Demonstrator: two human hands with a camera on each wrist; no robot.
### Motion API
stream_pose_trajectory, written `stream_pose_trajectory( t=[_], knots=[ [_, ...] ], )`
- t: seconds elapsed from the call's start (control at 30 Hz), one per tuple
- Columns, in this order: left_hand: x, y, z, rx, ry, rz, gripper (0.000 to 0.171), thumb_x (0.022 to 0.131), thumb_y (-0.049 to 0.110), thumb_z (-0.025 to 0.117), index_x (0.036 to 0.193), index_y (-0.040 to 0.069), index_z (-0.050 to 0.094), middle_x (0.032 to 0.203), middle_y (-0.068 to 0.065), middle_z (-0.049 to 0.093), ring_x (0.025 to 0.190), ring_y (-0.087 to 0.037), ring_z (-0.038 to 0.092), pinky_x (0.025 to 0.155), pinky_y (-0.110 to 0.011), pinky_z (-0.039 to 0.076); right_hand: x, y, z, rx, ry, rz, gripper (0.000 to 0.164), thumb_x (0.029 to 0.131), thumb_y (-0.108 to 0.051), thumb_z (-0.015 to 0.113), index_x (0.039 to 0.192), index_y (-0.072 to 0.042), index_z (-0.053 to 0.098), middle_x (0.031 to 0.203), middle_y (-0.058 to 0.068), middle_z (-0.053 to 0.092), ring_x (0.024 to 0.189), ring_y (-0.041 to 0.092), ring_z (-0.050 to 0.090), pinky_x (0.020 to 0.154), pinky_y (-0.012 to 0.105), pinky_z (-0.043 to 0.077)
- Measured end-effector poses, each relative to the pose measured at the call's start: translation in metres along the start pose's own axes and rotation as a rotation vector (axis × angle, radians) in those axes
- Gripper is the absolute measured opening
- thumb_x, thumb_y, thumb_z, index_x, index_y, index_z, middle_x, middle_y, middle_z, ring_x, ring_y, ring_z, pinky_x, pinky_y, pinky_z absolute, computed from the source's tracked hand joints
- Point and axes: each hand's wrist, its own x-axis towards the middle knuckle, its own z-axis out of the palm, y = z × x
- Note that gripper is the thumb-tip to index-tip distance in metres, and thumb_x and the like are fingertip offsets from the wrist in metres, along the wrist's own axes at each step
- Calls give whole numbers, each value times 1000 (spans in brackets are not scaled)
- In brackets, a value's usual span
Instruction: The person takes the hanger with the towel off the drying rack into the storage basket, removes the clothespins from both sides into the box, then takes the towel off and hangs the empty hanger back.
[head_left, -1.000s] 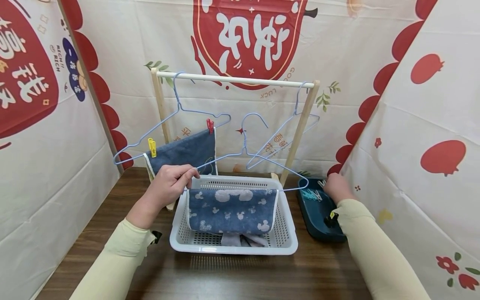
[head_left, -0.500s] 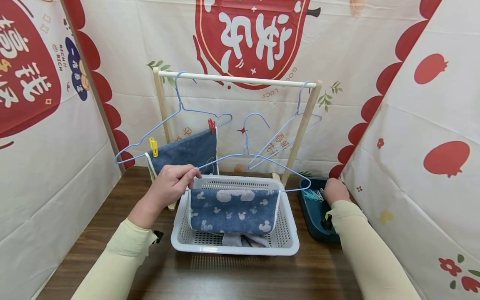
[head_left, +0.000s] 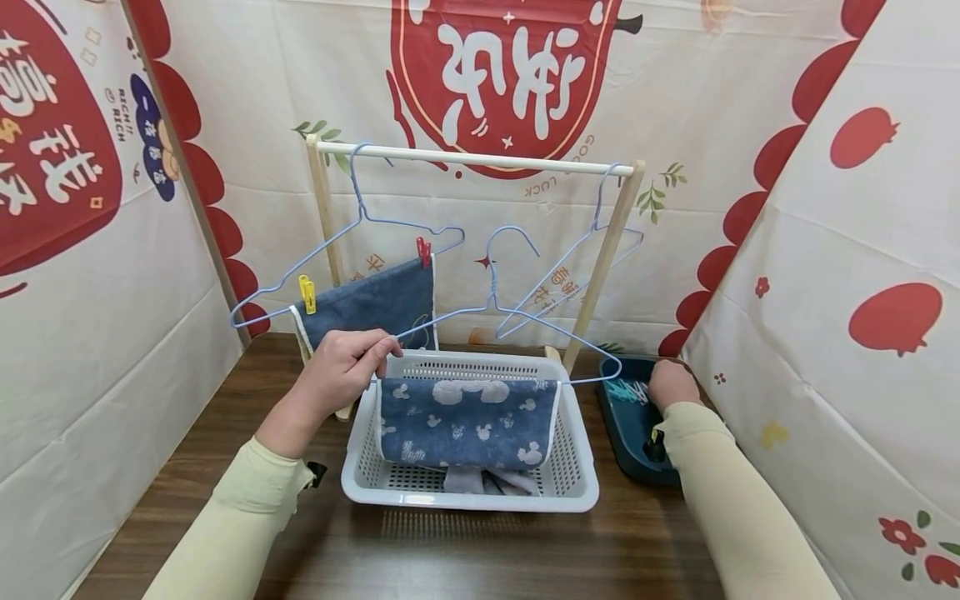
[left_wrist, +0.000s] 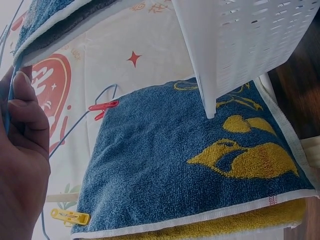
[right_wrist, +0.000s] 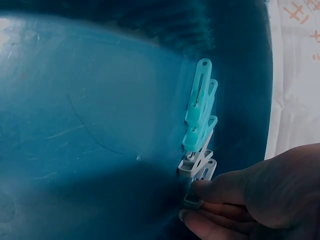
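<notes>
My left hand (head_left: 347, 367) grips the left side of a light blue wire hanger (head_left: 491, 304). Folded over the hanger's lower bar is a blue towel (head_left: 468, 425) with pale mouse-head patterns, hanging over the white basket (head_left: 468, 502). At the right my right hand (head_left: 671, 385) reaches into a dark teal tray (head_left: 630, 450). In the right wrist view its thumb and fingers pinch a whitish clothespin (right_wrist: 205, 170) at the near end of a row. Another white clothespin (right_wrist: 192, 164) and turquoise clothespins (right_wrist: 199, 92) lie beside it.
Behind the basket stands a wooden rack (head_left: 480, 158). On its left hangs a hanger with a second blue towel (head_left: 375, 300), held by a yellow clothespin (head_left: 307, 295) and a red clothespin (head_left: 424, 252). A bare hanger (head_left: 596, 229) hangs at the right. Greyish cloth (head_left: 487, 481) lies in the basket.
My right hand has shifted slightly left and down inside the tray. The view has moved a little. My left hand keeps its hold on the hanger.
</notes>
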Motion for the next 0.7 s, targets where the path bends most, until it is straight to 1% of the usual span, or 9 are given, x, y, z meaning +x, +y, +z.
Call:
stream_pose_trajectory(
  t=[0.13,0.27,0.6,0.7],
  knots=[
    [0,0,0,0,0,0,21,108,0,65,97,13,78,70,10,61,58,-6,49,52,-28,44,1,1,1,3,-23,5,23,101,2,52,91,12,70,92,31,71,80,41,68,81,59,58],
    [-1,0,-1,0,0,-4,22,108,0,65,97,13,78,69,10,61,57,-6,48,52,-28,43,3,3,4,4,-36,0,23,101,2,52,90,11,70,89,28,71,78,38,66,79,57,57],
    [-1,-1,0,-1,0,-3,21,108,0,65,98,13,78,70,10,61,58,-6,49,53,-28,44,3,2,2,16,-87,40,21,102,2,53,93,11,70,90,27,70,78,38,64,77,52,56],
    [-1,-1,0,-3,2,2,22,108,0,65,98,13,78,70,11,61,58,-6,49,52,-28,44,4,2,1,5,-78,31,16,99,3,58,91,11,69,91,28,70,77,38,65,77,53,57]
  ],
)
